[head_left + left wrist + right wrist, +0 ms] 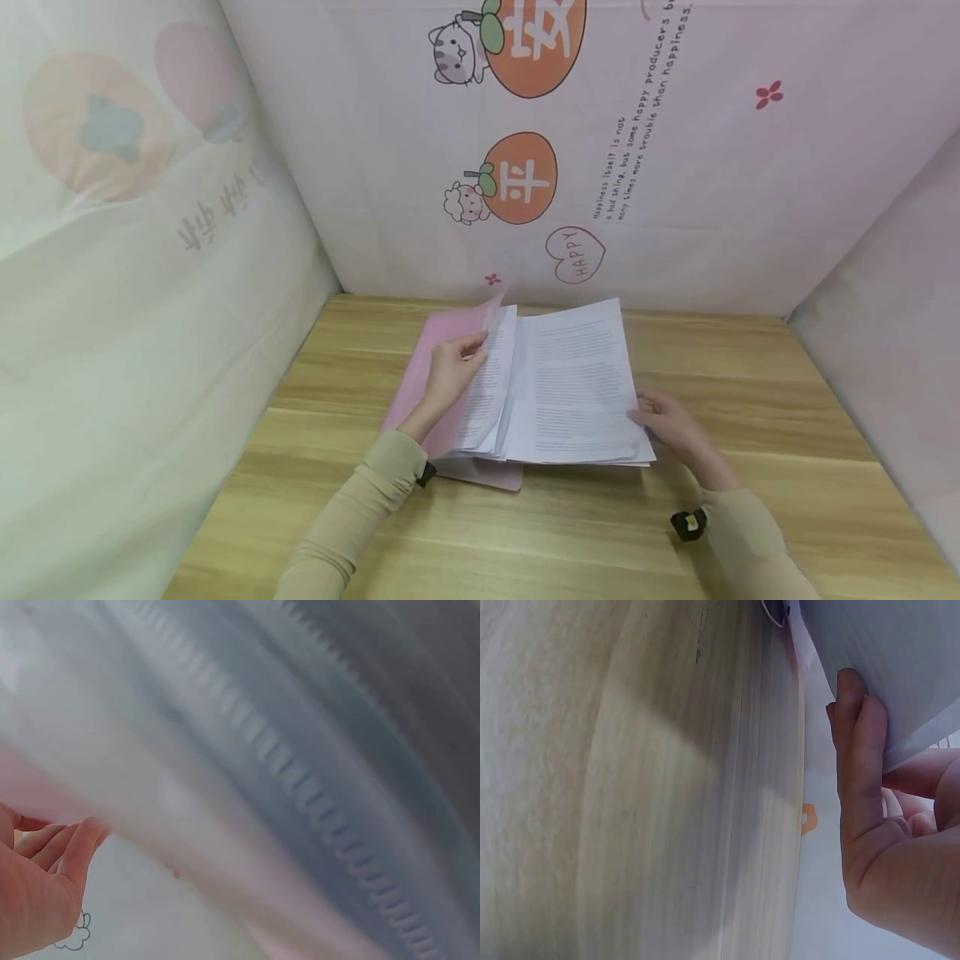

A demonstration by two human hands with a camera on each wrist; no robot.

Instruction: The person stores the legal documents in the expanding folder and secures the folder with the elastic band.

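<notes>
A pink folder (448,327) lies opened on the wooden table, with printed pages (577,383) spread across it. My left hand (452,371) pinches the edge of the raised pink cover, over the left-hand pages. In the left wrist view that hand (45,889) holds the cover's edge, and a row of notches along a blurred binding strip (300,787) crosses the picture. At the right edge of the printed pages, my right hand (670,423) grips the sheets. The right wrist view shows its fingers behind and thumb in front of a lifted sheet (907,667).
The wooden table (750,400) extends around the folder. White printed cloth walls (420,167) rise behind it and at both sides. Each wrist carries a small black device (687,524).
</notes>
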